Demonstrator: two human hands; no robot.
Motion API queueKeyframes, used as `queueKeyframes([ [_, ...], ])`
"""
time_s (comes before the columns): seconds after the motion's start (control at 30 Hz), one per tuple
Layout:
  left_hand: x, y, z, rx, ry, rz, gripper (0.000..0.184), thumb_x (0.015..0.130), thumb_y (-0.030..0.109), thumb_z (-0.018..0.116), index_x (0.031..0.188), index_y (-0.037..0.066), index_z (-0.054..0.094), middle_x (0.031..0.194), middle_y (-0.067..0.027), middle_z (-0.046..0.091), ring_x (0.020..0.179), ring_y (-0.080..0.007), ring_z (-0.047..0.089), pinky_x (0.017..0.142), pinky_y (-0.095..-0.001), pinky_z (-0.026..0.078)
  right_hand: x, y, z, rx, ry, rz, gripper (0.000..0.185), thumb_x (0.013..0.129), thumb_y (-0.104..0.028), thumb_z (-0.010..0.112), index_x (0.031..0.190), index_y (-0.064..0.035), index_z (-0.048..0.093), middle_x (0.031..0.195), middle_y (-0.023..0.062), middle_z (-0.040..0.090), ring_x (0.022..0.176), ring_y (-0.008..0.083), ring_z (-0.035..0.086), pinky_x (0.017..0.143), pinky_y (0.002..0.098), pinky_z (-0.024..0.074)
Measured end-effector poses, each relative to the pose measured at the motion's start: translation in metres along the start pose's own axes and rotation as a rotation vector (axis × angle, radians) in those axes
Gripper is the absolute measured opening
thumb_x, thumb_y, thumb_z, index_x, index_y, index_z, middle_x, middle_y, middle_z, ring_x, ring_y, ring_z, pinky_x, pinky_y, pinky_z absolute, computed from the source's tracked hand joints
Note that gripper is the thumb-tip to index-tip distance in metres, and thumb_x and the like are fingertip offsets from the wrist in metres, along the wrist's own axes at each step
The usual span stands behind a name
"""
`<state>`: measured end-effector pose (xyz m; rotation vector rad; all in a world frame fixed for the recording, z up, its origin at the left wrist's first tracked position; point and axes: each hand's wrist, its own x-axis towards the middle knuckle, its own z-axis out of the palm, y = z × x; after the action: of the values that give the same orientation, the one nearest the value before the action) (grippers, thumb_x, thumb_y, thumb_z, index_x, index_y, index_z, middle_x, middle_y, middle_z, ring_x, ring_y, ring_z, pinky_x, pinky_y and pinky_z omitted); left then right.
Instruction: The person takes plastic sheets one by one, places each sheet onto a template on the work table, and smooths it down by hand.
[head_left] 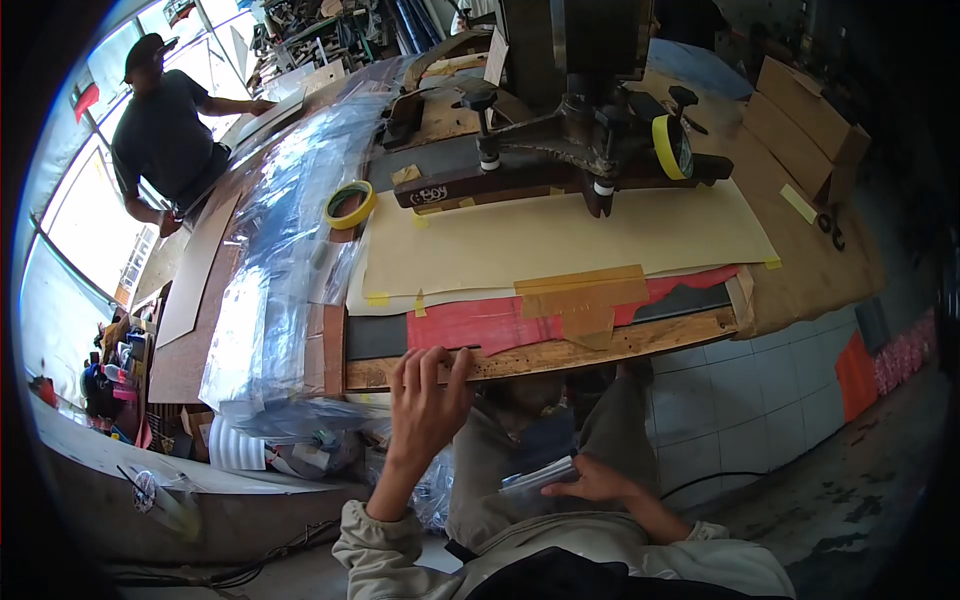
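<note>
My left hand [430, 392] rests on the wooden front edge [620, 345] of the work table, fingers bent over it and somewhat apart, with nothing in them. Low over my lap, my right hand [590, 480] is wrapped round a flat stack of clear plastic [538, 477]. Beyond my left hand lies a red sheet [465, 325] with brown tape [585, 298] across it. Behind that, a large cream sheet [570, 235] lies flat, with bits of yellow tape at its edges. A dark metal press bar [530, 187] spans its far side.
Yellow tape rolls are on the table [350, 204] and hanging on the press [672, 147]. Clear plastic film [270, 240] covers the left side. Scissors [830, 228] and a cardboard box [800, 125] are at right. Another person [165, 135] stands at the far left.
</note>
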<state>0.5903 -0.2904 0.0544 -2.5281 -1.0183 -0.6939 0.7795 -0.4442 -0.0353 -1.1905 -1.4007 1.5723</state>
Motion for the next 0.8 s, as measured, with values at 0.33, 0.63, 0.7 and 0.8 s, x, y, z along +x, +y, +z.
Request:
queueKeyframes([
  [0.33, 0.019, 0.030, 0.027, -0.019, 0.194, -0.166, 0.029, 0.078, 0.007, 0.050, 0.106, 0.010, 0.059, 0.111, -0.0067, 0.058, 0.102, -0.0186, 0.055, 0.084, -0.0286, 0.041, 0.015, 0.027, -0.012, -0.065, -0.039, 0.078, 0.045, 0.073, -0.036, 0.068, 0.092, 0.0036, 0.058, 0.082, 0.0119, 0.063, 0.079, 0.0158, 0.057, 0.073, 0.0294, 0.0440],
  [0.63, 0.015, 0.038, 0.026, -0.084, 0.190, -0.297, 0.024, 0.080, 0.009, 0.050, 0.100, 0.012, 0.063, 0.106, -0.0047, 0.060, 0.101, -0.0163, 0.057, 0.083, -0.0272, 0.040, -0.006, 0.021, -0.050, 0.013, 0.064, 0.104, 0.035, 0.075, -0.016, 0.068, 0.103, 0.0009, 0.055, 0.095, 0.0030, 0.060, 0.087, 0.0092, 0.051, 0.080, 0.0253, 0.0409],
  [0.7, 0.018, 0.041, 0.027, -0.069, 0.203, -0.309, 0.022, 0.081, 0.009, 0.050, 0.098, 0.012, 0.063, 0.105, -0.0043, 0.061, 0.099, -0.0161, 0.058, 0.082, -0.0267, 0.041, -0.010, 0.014, -0.056, 0.061, 0.131, 0.071, 0.036, 0.075, -0.016, 0.068, 0.104, 0.0006, 0.055, 0.096, 0.0031, 0.060, 0.089, 0.0100, 0.051, 0.081, 0.0252, 0.0403],
  [0.8, 0.019, 0.044, 0.029, -0.056, 0.231, -0.348, 0.022, 0.081, 0.008, 0.049, 0.097, 0.012, 0.064, 0.104, -0.0040, 0.062, 0.097, -0.0156, 0.058, 0.080, -0.0257, 0.041, -0.005, 0.013, -0.064, 0.096, 0.147, 0.061, 0.037, 0.075, -0.016, 0.069, 0.105, 0.0003, 0.055, 0.097, 0.0037, 0.059, 0.091, 0.0109, 0.051, 0.082, 0.0255, 0.0398],
])
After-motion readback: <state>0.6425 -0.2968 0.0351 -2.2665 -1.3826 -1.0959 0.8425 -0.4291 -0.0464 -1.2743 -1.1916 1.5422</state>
